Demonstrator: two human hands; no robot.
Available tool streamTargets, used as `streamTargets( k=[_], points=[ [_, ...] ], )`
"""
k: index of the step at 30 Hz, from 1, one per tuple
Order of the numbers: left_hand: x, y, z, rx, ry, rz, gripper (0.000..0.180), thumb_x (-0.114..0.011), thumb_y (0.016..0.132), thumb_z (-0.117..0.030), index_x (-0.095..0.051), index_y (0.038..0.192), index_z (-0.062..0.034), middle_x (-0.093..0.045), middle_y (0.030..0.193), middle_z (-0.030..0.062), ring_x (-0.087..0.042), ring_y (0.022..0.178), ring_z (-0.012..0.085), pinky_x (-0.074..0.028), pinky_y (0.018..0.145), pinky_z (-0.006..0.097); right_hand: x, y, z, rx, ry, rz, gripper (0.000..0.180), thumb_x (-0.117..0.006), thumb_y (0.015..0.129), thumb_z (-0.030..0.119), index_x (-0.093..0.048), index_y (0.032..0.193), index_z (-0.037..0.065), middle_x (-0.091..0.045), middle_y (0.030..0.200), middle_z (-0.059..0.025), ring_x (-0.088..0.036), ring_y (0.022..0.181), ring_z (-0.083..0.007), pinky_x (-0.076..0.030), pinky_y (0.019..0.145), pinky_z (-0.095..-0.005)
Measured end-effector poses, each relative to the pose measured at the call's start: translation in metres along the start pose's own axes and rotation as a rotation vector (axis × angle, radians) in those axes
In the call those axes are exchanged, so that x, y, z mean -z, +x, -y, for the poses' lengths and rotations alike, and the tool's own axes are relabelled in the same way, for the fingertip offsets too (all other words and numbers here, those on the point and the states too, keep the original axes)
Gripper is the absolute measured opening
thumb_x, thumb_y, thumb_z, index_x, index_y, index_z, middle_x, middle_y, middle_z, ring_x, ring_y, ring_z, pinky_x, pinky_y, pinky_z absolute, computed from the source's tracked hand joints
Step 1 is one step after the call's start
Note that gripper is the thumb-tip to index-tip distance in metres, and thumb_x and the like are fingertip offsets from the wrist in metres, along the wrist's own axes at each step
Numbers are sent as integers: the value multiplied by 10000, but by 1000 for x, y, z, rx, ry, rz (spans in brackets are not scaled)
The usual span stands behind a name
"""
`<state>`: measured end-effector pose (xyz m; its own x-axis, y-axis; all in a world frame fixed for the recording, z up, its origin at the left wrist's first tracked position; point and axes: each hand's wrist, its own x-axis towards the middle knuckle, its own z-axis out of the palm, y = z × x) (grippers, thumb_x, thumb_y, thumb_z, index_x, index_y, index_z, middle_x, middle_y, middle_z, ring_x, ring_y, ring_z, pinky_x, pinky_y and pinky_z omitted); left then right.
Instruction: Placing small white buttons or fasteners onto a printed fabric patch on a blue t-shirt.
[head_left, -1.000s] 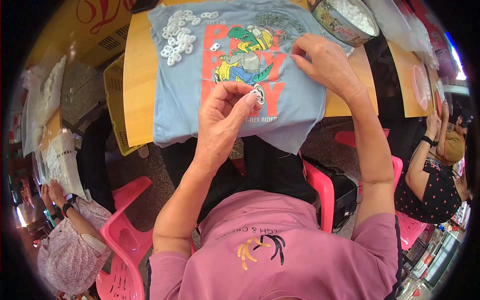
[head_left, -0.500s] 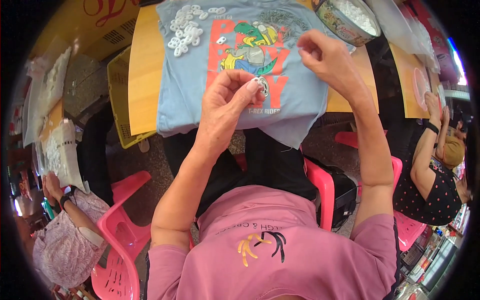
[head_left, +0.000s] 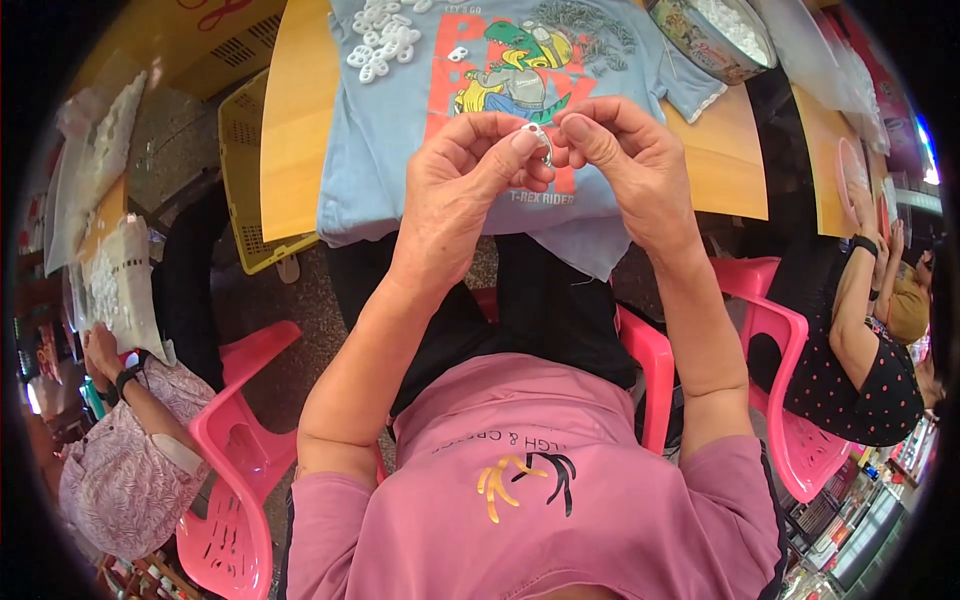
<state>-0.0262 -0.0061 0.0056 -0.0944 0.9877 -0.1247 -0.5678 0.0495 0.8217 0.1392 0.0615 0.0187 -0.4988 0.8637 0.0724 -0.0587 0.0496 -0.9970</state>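
Over a light-blue T-shirt (head_left: 365,170) spread on the table, my two hands meet at the fingertips. Between its thumb and fingers my left hand (head_left: 450,190) pinches a small white plastic piece with holes (head_left: 536,130). My right hand (head_left: 640,180) is closed in a pinch right beside that piece; what it grips, if anything, is too small to make out. Farther off on the shirt lie a heap of similar white pieces (head_left: 383,40) at the left and a pile of thin grey metal bits (head_left: 600,45) at the right. One lone white piece (head_left: 457,54) rests between them.
A round tin (head_left: 690,45) of white pieces stands at the table's (head_left: 295,130) far right. A yellow crate (head_left: 240,150) is at the left. Pink chairs (head_left: 235,450) and people working (head_left: 140,430) flank me on both sides.
My right hand has come down and left from near the grey pile to meet my left hand, which keeps its pinch on the white piece. The whole view has shifted slightly.
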Motion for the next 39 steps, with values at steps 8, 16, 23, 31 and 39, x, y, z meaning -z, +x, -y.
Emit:
streamTargets(
  k=[8,16,23,31,39],
  points=[
    [-2,-4,-2,-28,31,28,200,-657,920,-143,-587,1023,13,-658,880,88,-638,753,150,-523,722,277,-12,-6,3,-83,21,-49,156,-616,952,142,-635,998,-6,-653,860,-39,-587,743,-85,-484,682,-221],
    [-5,-6,-2,-52,22,51,199,-658,920,-142,-586,1021,13,-657,870,87,-634,752,143,-520,722,275,-12,-9,-3,-66,153,-41,162,-613,955,152,-630,1009,0,-659,903,-41,-604,779,-89,-497,709,-230],
    [-7,-7,-1,-100,38,42,177,-635,933,-122,-579,991,36,-664,867,89,-649,763,131,-538,705,264,-17,-12,0,-58,74,-84,158,-613,955,145,-623,1010,-2,-662,914,-48,-608,792,-92,-499,739,-233],
    [-10,-10,-2,-171,116,-2,160,-633,930,-98,-580,980,45,-666,858,88,-643,757,121,-541,693,253,-27,-11,-1,126,86,-75,105,-629,940,117,-633,965,16,-650,888,-26,-584,770,-76,-465,704,-210],
    [-3,-5,3,-185,213,-65,156,-642,923,-91,-593,967,50,-671,832,90,-648,746,123,-542,687,249,-35,-8,-11,79,91,-145,99,-649,932,141,-637,927,43,-652,855,-7,-572,763,-30,-420,609,-175]
  ],
)
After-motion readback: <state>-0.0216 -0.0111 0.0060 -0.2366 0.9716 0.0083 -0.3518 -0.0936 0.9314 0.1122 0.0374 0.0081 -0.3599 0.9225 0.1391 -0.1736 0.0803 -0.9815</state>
